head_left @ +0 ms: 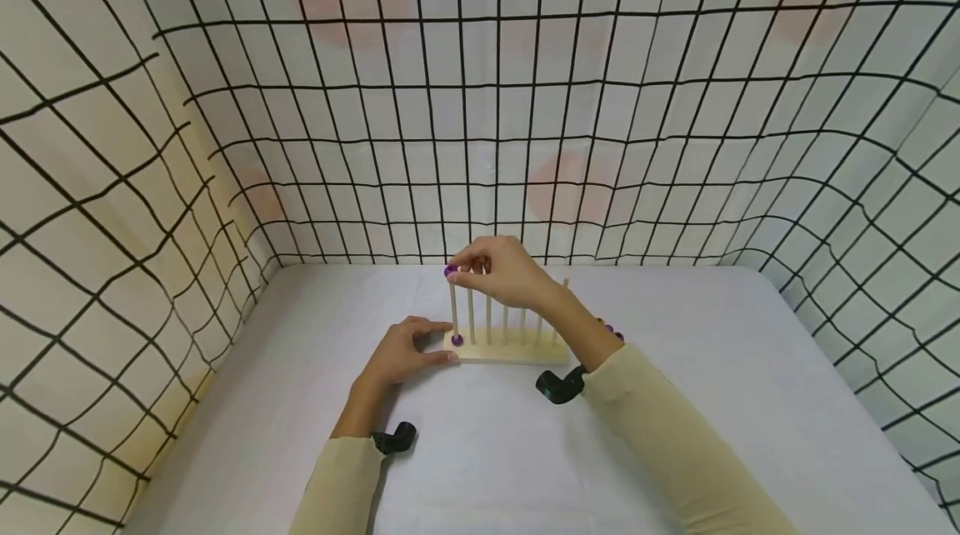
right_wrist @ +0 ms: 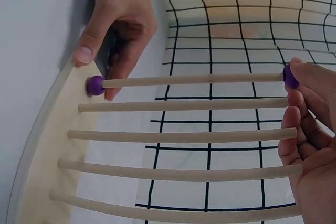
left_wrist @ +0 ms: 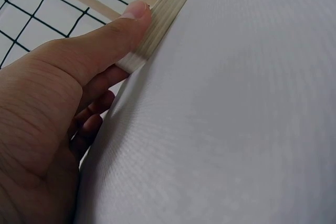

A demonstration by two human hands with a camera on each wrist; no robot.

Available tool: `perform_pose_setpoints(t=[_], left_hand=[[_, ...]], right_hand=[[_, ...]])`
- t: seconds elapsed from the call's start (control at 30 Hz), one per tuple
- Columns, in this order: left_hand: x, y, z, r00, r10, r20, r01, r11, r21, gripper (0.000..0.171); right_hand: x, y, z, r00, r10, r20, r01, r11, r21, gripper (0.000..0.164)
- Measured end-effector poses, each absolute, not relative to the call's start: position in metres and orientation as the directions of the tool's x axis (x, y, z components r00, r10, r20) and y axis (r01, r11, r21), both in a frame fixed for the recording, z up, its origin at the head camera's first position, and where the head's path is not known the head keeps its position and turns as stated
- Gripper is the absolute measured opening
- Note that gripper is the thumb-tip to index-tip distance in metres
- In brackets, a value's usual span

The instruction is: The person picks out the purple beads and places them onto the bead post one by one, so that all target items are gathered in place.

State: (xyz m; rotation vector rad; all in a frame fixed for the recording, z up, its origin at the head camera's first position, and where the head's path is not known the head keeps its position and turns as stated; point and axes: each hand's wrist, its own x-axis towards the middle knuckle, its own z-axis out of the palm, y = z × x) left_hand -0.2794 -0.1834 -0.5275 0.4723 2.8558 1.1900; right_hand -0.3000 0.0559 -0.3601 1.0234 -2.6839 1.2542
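Observation:
A wooden peg board (head_left: 510,349) with a row of several upright pegs stands on the white table. My left hand (head_left: 401,352) holds the board's left end, thumb on the front edge and fingers behind. At the foot of the leftmost peg (right_wrist: 194,80) sits one purple bead (right_wrist: 95,85). Between thumb and index finger my right hand (head_left: 506,272) pinches a second purple bead (right_wrist: 290,76) at the top of that same peg. In the left wrist view, the left thumb (left_wrist: 134,17) presses against the board's edge.
More small beads (head_left: 611,330), some purple, lie to the right of the board, partly hidden by the right forearm. Black wire-grid panels (head_left: 480,135) rise at the back and both sides of the white table (head_left: 480,452).

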Motion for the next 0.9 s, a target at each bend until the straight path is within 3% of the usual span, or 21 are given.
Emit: perform_pose_setpoints(t=[0.9], left_hand=[[-0.2790, -0.1813, -0.5285, -0.967, 0.243, 0.083, 0.231, 0.682, 0.694, 0.054]], right_hand=[[-0.2960, 0.0536, -0.3645, -0.792, -0.557, 0.249, -0.564, 0.512, -0.648, 0.018]])
